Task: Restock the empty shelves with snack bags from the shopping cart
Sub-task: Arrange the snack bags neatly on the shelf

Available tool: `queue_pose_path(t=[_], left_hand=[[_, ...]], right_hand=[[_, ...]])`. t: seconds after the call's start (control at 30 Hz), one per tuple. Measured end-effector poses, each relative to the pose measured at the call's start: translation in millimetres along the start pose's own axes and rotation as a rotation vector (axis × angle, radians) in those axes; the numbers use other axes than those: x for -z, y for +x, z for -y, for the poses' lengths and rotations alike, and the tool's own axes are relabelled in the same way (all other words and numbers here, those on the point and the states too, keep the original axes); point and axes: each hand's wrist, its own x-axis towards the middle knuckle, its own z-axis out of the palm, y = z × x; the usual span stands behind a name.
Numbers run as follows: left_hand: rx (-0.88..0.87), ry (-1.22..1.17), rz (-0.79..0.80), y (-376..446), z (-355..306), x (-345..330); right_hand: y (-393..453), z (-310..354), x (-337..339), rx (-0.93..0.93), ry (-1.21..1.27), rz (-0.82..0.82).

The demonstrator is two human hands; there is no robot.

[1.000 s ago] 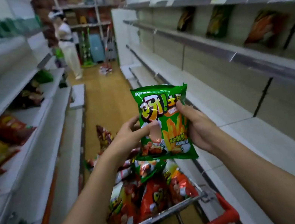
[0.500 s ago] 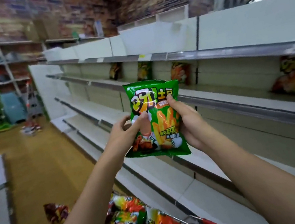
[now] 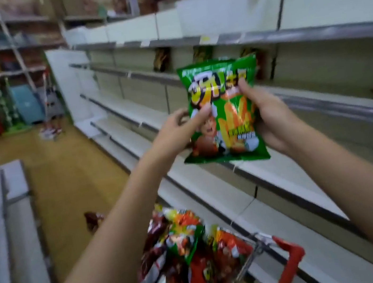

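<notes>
I hold a green snack bag (image 3: 221, 112) upright in front of me with both hands. My left hand (image 3: 174, 134) pinches its left edge, and my right hand (image 3: 267, 117) grips its right side with the thumb on the front. Below, the shopping cart (image 3: 289, 256) with a red handle carries several red and green snack bags (image 3: 190, 253). The white shelves (image 3: 273, 173) on the right run along the aisle, mostly bare. A few snack bags (image 3: 161, 59) stand at the back of the upper shelf.
A low white shelf unit (image 3: 0, 224) lines the left side of the wooden aisle floor (image 3: 62, 178). One dark red bag (image 3: 93, 220) lies on the floor beside the cart. Brooms, bins and stocked racks (image 3: 21, 103) stand at the far end.
My view has turned from the aisle towards the right-hand shelves. The green bag has risen with both hands still on it. The cart now sits lower in view.
</notes>
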Motion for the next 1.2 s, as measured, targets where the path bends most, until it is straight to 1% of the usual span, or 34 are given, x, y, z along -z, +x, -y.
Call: queue_pose_path(t=[0.13,0.3,0.43,0.5,0.63,0.77,0.9,1.07,1.2], left_hand=[[0.024,0.030,-0.018,-0.8,4.8,20.7],[0.011,-0.004,-0.015,22.8,22.1,35.7],[-0.015,-0.043,0.041,69.4,40.3,52.2],[-0.066,-0.055,0.065,97.9,44.8,57.6],[-0.150,-0.067,0.171,149.0,42.5,60.0],[-0.179,-0.063,0.273,176.3,38.3,56.6],[-0.222,-0.127,0.343,177.3,34.1,54.8],[-0.195,-0.171,0.283,194.7,45.3,65.3],[-0.168,-0.153,0.322,215.8,59.8,82.9]], right_hand=[[7.5,-9.5,-20.1,-0.012,-0.002,0.052],[21.0,-20.0,-32.3,-0.006,-0.012,0.008],[52.0,-28.4,-42.7,0.025,-0.026,-0.080],[70.5,-32.0,-46.3,0.058,-0.026,-0.134],[97.6,-33.0,-46.4,0.114,-0.021,-0.301],[107.3,-27.9,-45.3,0.131,-0.035,-0.390],[117.2,-20.1,-43.7,0.119,-0.070,-0.379],[137.6,-29.0,-40.5,0.119,-0.113,-0.257],[162.8,-46.0,-51.2,0.105,-0.120,-0.310]])
